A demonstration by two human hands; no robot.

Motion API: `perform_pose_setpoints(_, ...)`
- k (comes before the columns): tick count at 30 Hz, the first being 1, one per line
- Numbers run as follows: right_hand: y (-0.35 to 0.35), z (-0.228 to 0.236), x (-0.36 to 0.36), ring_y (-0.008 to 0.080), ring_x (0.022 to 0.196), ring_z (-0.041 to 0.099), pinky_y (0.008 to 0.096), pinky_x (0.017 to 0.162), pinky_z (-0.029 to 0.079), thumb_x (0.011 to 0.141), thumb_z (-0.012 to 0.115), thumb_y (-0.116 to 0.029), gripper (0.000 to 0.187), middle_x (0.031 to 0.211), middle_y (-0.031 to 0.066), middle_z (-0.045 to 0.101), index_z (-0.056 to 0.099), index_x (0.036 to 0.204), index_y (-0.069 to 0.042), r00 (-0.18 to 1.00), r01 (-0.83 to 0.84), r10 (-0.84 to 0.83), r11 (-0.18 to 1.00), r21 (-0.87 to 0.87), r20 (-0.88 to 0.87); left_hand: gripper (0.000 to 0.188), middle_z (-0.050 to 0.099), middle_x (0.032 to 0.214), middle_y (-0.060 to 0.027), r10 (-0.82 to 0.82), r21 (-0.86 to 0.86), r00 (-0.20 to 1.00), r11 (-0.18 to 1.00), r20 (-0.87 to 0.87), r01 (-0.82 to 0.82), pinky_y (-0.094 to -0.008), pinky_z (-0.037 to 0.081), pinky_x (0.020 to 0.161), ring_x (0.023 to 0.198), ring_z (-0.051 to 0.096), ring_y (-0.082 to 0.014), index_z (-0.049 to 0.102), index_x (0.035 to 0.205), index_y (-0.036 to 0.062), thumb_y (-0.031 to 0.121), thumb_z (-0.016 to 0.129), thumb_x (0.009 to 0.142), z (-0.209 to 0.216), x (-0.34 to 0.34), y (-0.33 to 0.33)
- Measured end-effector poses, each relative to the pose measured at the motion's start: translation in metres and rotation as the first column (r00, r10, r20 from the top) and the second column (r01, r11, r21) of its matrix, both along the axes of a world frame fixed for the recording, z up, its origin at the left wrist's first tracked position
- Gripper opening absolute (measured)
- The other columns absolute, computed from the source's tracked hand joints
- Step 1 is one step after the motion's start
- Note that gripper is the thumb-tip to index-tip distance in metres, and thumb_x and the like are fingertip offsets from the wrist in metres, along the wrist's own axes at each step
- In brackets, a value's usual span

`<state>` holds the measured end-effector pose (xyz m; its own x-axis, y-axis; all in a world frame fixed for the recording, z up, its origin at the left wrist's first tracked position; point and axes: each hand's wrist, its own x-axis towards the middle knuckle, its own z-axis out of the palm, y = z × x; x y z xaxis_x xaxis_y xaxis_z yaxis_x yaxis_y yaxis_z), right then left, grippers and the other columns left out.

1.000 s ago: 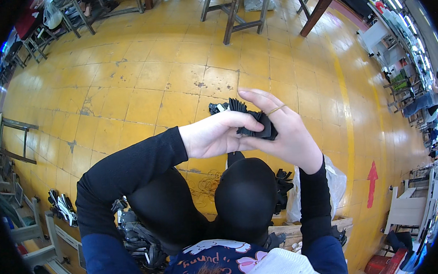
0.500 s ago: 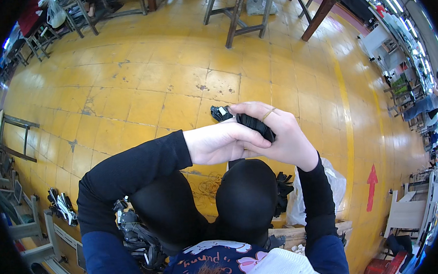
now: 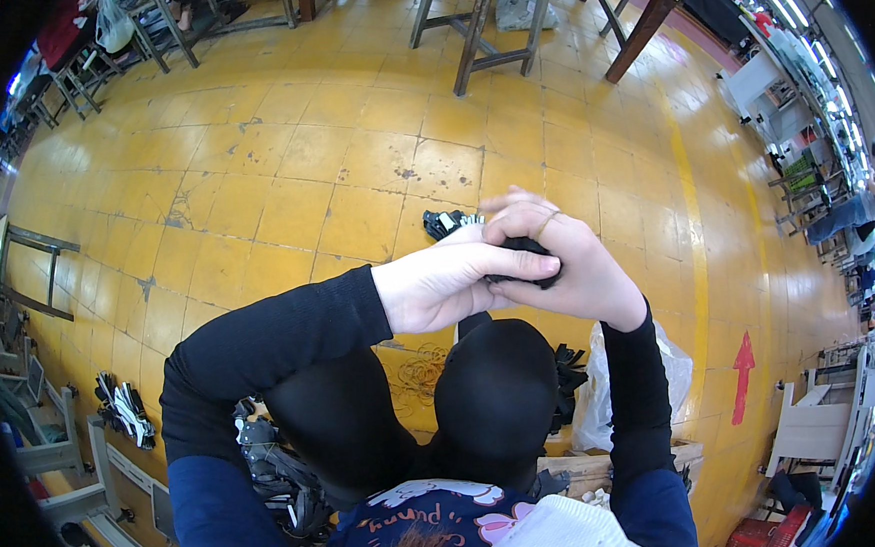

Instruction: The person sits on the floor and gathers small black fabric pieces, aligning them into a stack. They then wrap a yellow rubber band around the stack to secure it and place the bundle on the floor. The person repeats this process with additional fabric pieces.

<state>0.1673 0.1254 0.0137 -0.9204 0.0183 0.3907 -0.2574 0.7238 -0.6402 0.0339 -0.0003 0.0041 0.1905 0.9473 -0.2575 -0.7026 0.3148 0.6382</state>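
Observation:
A bundle of black strap-like material (image 3: pixel 522 248) sits between my two hands, above my knees, mostly covered by fingers. My left hand (image 3: pixel 448 278) is closed on its near side, the thumb pressed along it. Around its far and right side curls my right hand (image 3: pixel 582 265), with a thin ring on one finger and some fingertips blurred. Just past the hands, a small bundle of black and white pieces (image 3: pixel 442 223) rests on the floor. Thin tan loops, like rubber bands (image 3: pixel 422 373), lie in a tangle between my knees.
A pile of black pieces (image 3: pixel 279 469) lies by my left leg, with a black-and-white bundle (image 3: pixel 125 408) farther left. At my right are a clear plastic bag (image 3: pixel 664 370), a shallow box (image 3: pixel 687 453) and black pieces (image 3: pixel 567 381). Wooden stools (image 3: pixel 479 45) stand ahead.
My right fingers have shifted and curled farther over the black bundle, so less of it shows. Both hands have moved slightly right. More of the floor bundle's white ends is visible.

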Motion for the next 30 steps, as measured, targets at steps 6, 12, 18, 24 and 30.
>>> perform_pose_setpoints(6,-0.001,0.014,0.006,0.0369,0.135,0.036,0.0436,0.105,0.04,0.069,0.079,-0.014,0.065,0.147,0.0169,0.034,0.055,0.129,-0.009,0.993,0.081,-0.092,0.988,0.135,0.077,0.036,0.057,0.111,-0.0069,0.02,-0.04,1.0,0.999,0.022,-0.019,-0.0343,0.051,0.092,0.108,0.059,-0.0168,0.048,0.121,0.0042,0.007,0.066,0.09,-0.003,0.002,0.001)
perform_pose_setpoints(12,-0.008,0.017,0.023,0.0347,0.129,0.046,0.0404,0.102,0.043,0.071,0.081,-0.017,0.073,0.14,0.0156,0.045,0.05,0.137,-0.008,0.96,0.268,-0.276,0.955,-0.124,-0.055,0.037,0.061,0.115,-0.0111,0.057,0.021,0.989,0.998,0.139,-0.06,-0.0335,0.052,0.095,0.108,0.061,-0.0189,0.05,0.129,0.0002,0.008,0.057,0.094,-0.002,-0.005,0.002)
perform_pose_setpoints(18,-0.038,-0.017,0.012,0.0288,0.099,0.057,0.0372,0.088,0.047,0.08,0.074,-0.008,0.033,0.114,0.0142,0.06,0.069,0.112,0.0,0.69,0.678,-0.68,0.728,-0.108,-0.247,0.029,0.063,0.112,-0.01,0.27,0.031,0.953,0.961,0.135,-0.276,-0.032,0.052,0.097,0.105,0.062,-0.017,0.055,0.121,0.0013,0.011,0.058,0.094,-0.008,0.003,0.006)
perform_pose_setpoints(24,-0.045,-0.025,-0.002,0.0274,0.094,0.055,0.0366,0.081,0.046,0.078,0.074,-0.005,0.037,0.107,0.0127,0.059,0.069,0.115,-0.003,0.612,0.746,-0.727,0.661,-0.076,-0.313,0.024,0.064,0.111,-0.0094,0.335,-0.048,0.929,0.942,0.156,-0.332,-0.0311,0.051,0.097,0.105,0.062,-0.016,0.059,0.116,0.0014,0.014,0.058,0.095,-0.011,0.004,0.008)
perform_pose_setpoints(30,-0.046,-0.023,-0.002,0.0246,0.085,0.058,0.0337,0.074,0.047,0.073,0.076,0.0,0.028,0.091,0.0098,0.061,0.073,0.1,-0.004,0.543,0.765,-0.723,0.635,-0.102,-0.427,0.024,0.061,0.113,-0.0097,0.328,-0.063,0.915,0.944,0.235,-0.323,-0.0323,0.051,0.098,0.106,0.061,-0.0179,0.058,0.117,0.002,0.014,0.057,0.096,-0.012,0.001,0.009)
